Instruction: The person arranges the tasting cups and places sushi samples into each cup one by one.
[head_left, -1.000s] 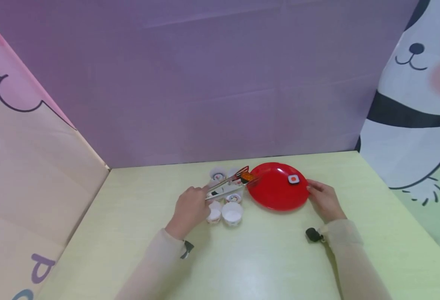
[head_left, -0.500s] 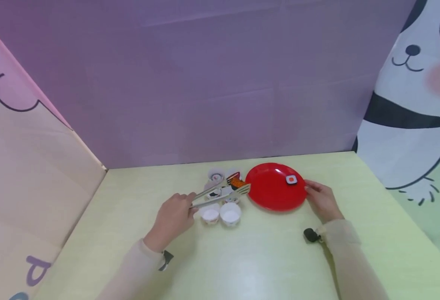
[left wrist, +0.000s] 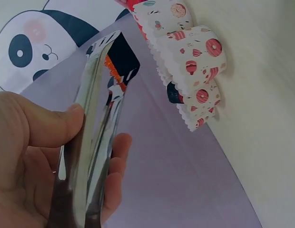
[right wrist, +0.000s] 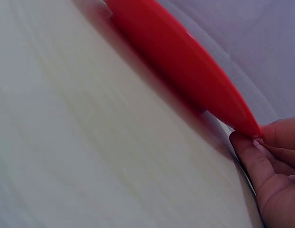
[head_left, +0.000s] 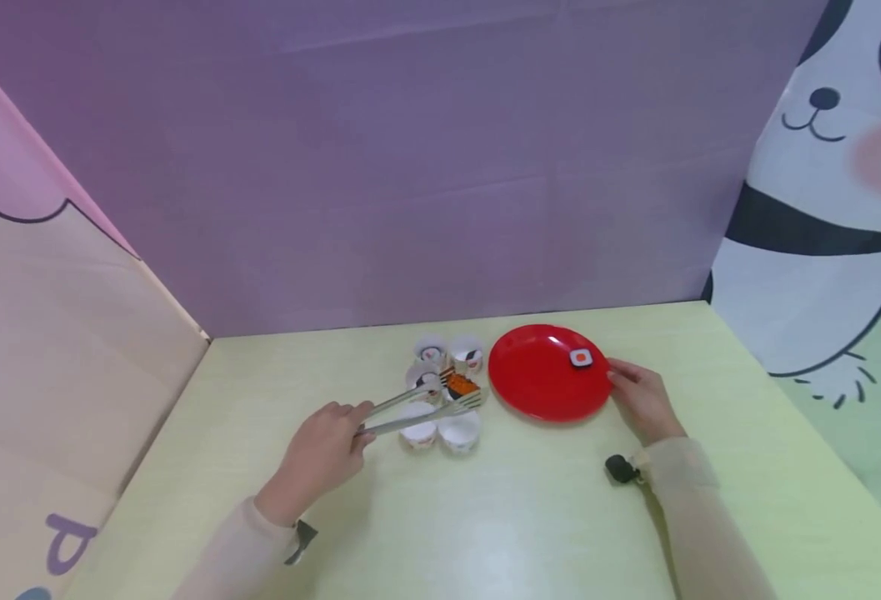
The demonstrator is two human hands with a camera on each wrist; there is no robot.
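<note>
My left hand (head_left: 323, 450) grips metal tongs (head_left: 410, 420), thumb on one arm and fingers around the other in the left wrist view. Between the tongs' slotted tips sits a piece of sushi (head_left: 458, 385) with an orange top and dark wrap (left wrist: 124, 56). It hangs over a cluster of small white paper cups (head_left: 417, 432), partly hiding those behind. On the right, my right hand (head_left: 644, 402) pinches the rim of a red plate (head_left: 538, 392) between thumb and fingers. One white sushi roll (head_left: 581, 358) with an orange centre rests on the plate.
Several cups hold sushi, such as the back-left cup (head_left: 430, 352) and back-right cup (head_left: 468, 355). A purple cloth wall (head_left: 448, 208) rises behind the pale table (head_left: 500, 517). Patterned panels stand at both sides.
My left hand has drawn the tongs and the orange-topped sushi leftward and toward me, from beside the plate to over the cups. The right hand keeps its hold on the plate.
</note>
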